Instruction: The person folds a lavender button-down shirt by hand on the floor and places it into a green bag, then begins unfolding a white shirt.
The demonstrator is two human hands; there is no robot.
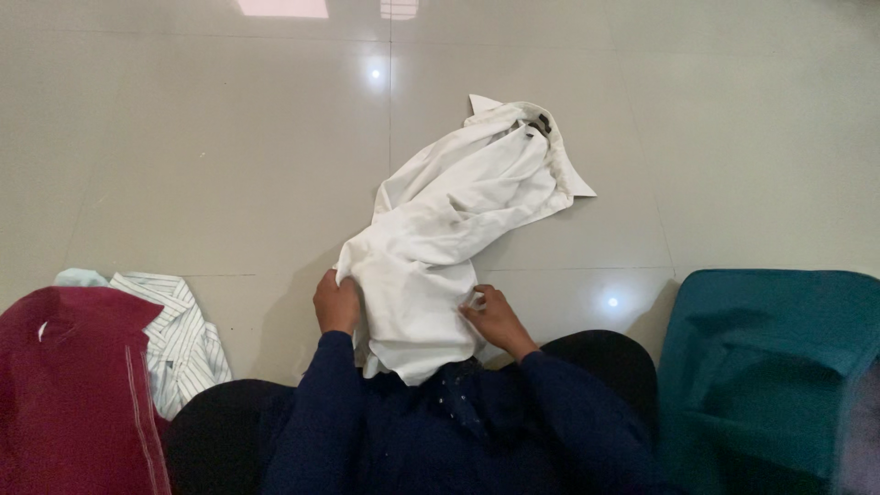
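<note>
Nearest the camera, the left hand (336, 302) gripped the white shirt (458, 220) by its near left edge and the right hand (495, 319) pinched its near right edge, the shirt stretching away up-right across the floor (183, 137), collar farthest.

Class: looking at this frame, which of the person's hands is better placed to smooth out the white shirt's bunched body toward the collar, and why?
Probably the right hand: it rests on the white shirt with fingers free. The left hand grips the shirt's left edge, anchoring it on the tiled floor.
</note>
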